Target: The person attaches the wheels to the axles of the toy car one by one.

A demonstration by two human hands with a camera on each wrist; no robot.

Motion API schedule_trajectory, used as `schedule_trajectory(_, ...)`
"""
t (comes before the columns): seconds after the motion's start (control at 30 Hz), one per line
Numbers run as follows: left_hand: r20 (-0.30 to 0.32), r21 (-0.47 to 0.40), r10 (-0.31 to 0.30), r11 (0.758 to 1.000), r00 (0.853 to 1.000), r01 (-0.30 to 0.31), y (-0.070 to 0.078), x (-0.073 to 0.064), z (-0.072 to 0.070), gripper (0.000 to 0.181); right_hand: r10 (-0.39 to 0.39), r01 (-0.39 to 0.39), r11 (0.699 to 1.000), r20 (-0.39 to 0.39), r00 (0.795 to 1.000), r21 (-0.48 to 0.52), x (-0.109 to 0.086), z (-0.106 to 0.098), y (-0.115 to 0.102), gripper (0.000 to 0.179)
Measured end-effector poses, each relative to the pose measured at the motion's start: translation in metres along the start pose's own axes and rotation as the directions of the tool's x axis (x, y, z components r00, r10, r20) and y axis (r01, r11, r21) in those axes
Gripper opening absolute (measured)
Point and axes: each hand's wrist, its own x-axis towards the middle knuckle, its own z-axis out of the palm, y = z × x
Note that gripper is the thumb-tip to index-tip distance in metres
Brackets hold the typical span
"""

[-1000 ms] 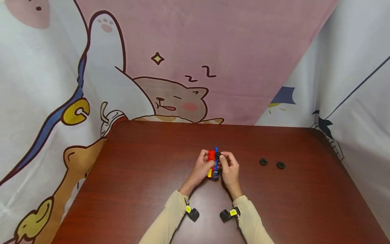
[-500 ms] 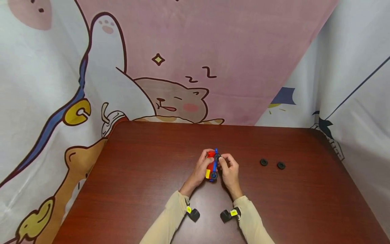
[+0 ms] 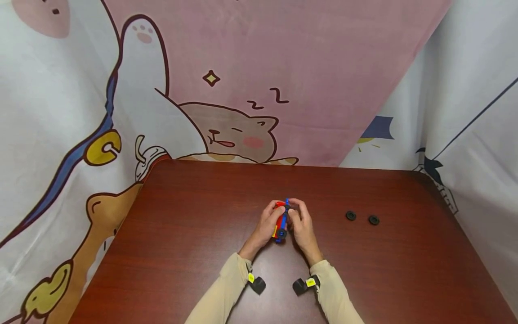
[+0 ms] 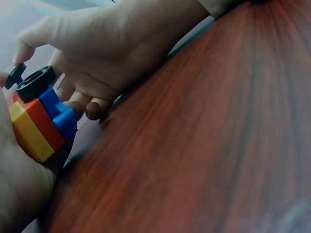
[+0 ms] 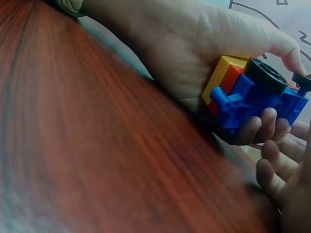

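A small toy car point(image 3: 280, 220) of red, yellow and blue blocks is held above the table between both hands. My left hand point(image 3: 265, 228) grips its body from the left, with the thumb on top near the far wheel. My right hand point(image 3: 304, 230) holds the far end, thumb and fingers at the far wheel, which they largely hide in the head view. In the left wrist view, a black tire point(image 4: 36, 83) sits on the near wheel. A second black tire point(image 5: 302, 80) shows at the far wheel in the right wrist view, under the left thumb.
Two loose black tires point(image 3: 350, 215) lie on the brown wooden table point(image 3: 202, 202) to the right of my hands. A printed cartoon curtain point(image 3: 315, 90) hangs behind the table and along its sides.
The toy car has tilted, and its near end has shifted slightly left and toward me. My right thumb and fingers have moved further over the far wheel. The loose tires have stayed put.
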Motion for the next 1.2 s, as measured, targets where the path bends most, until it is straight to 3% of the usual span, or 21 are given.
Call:
schedule_trajectory(0.13,-0.006,0.002,0.008,1.000,1.000,-0.008,-0.0001,-0.0002,0.0003,0.032,0.023,-0.020,0.996,0.048,0.999,-0.082,-0.0001,-0.0015,-0.0021,0.034)
schedule_trajectory(0.33,-0.009,0.001,0.001,1.000,1.000,-0.001,-0.0001,0.0004,-0.0006,0.033,0.024,-0.020,0.988,0.022,0.999,-0.156,-0.0017,-0.0001,-0.0065,0.034)
schedule_trajectory(0.6,0.042,-0.049,-0.020,0.999,0.999,0.022,-0.0019,0.0013,-0.0030,0.030,0.034,-0.030,0.995,0.040,0.999,-0.097,-0.0005,0.0012,-0.0034,0.033)
schedule_trajectory(0.73,0.052,-0.100,-0.005,0.995,0.999,0.010,-0.0027,0.0015,-0.0054,0.039,0.081,-0.081,0.996,0.011,0.997,-0.027,0.0008,0.0022,-0.0010,0.032)
schedule_trajectory(0.83,-0.004,-0.058,0.025,0.998,1.000,-0.025,-0.0021,0.0023,-0.0057,0.044,0.104,-0.104,0.995,-0.031,0.994,0.011,0.0017,0.0025,0.0008,0.029)
schedule_trajectory(0.93,-0.103,0.004,0.036,0.999,0.994,-0.036,-0.0011,0.0033,-0.0048,0.042,0.101,-0.099,0.995,-0.058,0.993,0.022,0.0022,0.0025,0.0014,0.027)
schedule_trajectory(1.1,-0.263,-0.028,0.059,0.997,0.963,-0.069,0.0004,0.0054,-0.0032,0.034,0.090,-0.088,0.995,-0.033,0.995,0.044,0.0024,0.0029,0.0022,0.026)
schedule_trajectory(1.2,-0.319,-0.033,0.105,0.992,0.942,-0.122,0.0014,0.0062,-0.0031,0.034,0.063,-0.064,0.997,0.014,0.998,0.041,0.0015,0.0031,0.0020,0.029)
